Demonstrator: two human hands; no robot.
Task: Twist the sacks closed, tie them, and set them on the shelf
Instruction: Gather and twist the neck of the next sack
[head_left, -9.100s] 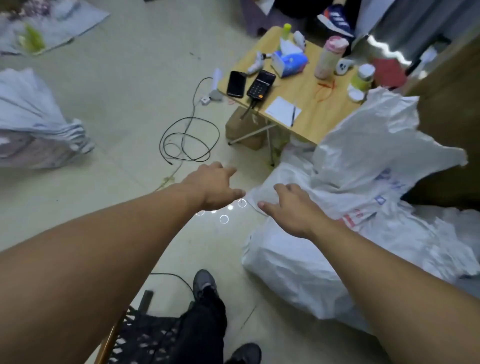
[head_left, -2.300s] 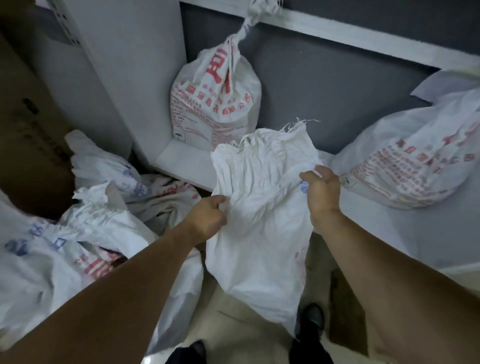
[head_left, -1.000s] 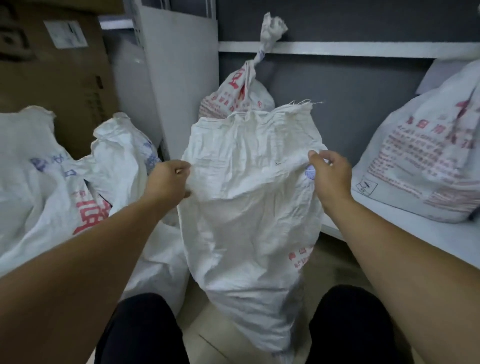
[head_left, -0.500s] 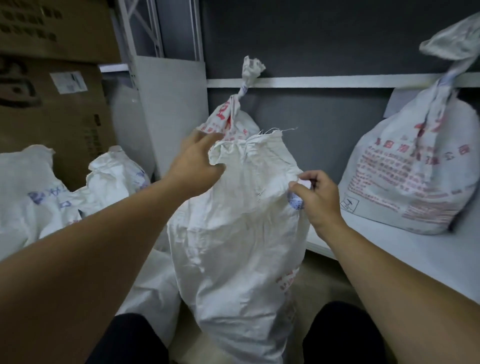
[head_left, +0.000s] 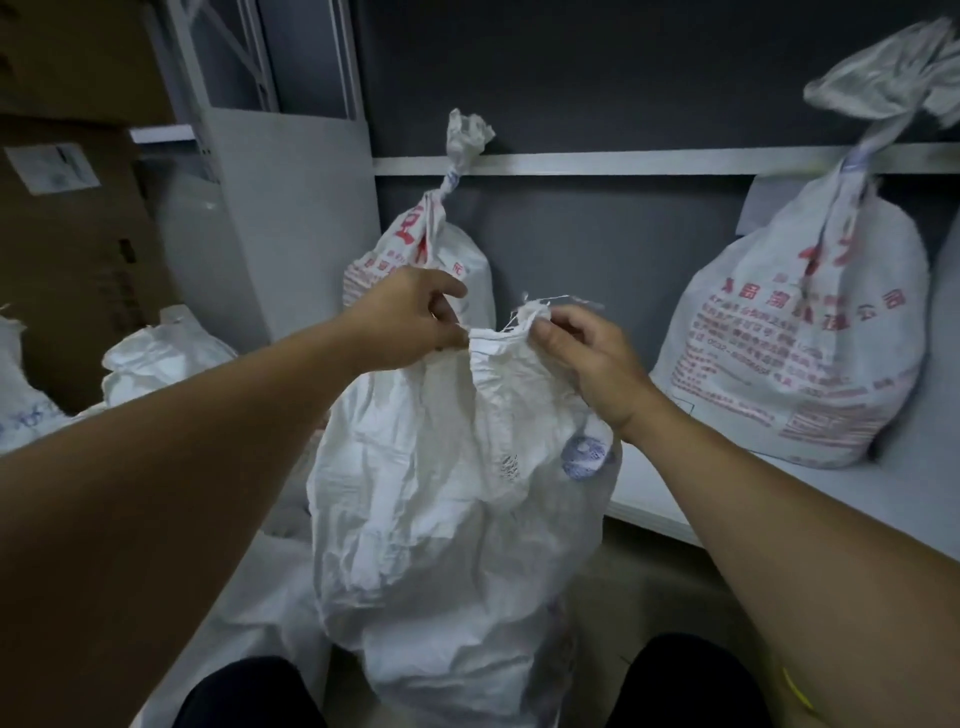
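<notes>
Both grips sit closer together than half a second ago, gathered at the mouth of the white sack (head_left: 457, 519). My left grip (head_left: 410, 325) pinches the bunched rim, and my right grip (head_left: 587, 358) curls round the frayed top beside it. That sack stands upright just in front of the shelf (head_left: 831, 483), with one tied sack (head_left: 470, 270) at the shelf's left end and another tied sack (head_left: 795, 353) resting on its right.
</notes>
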